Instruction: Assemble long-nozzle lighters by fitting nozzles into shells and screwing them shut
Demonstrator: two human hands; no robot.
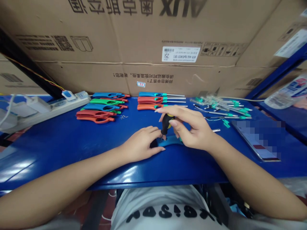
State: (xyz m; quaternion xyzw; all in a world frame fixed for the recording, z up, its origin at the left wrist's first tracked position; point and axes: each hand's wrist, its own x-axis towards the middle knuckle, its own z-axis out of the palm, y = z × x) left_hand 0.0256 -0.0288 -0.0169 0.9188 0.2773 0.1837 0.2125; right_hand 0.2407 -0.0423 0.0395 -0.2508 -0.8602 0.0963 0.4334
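A blue lighter (171, 141) with a long metal tip lies flat on the blue table in front of me. My left hand (145, 142) grips its handle end, thumb on the near side and fingers on the far side. From above, my right hand (189, 126) holds a black and yellow screwdriver (166, 124) by its handle. The screwdriver stands nearly upright, its shaft meeting the lighter's body beside my left fingertips. Whether a screw is under the tip is too small to tell. Part of the lighter is hidden behind my right hand.
Stacked lighter handle shells (98, 113) lie at left, near a few small screws (124, 117). Several lighters with metal tubes (153, 99) sit behind my hands. Loose tubes with green ends (223, 107), a phone (255, 140) and a power strip (64, 105) flank them. A cardboard box (144, 35) stands behind.
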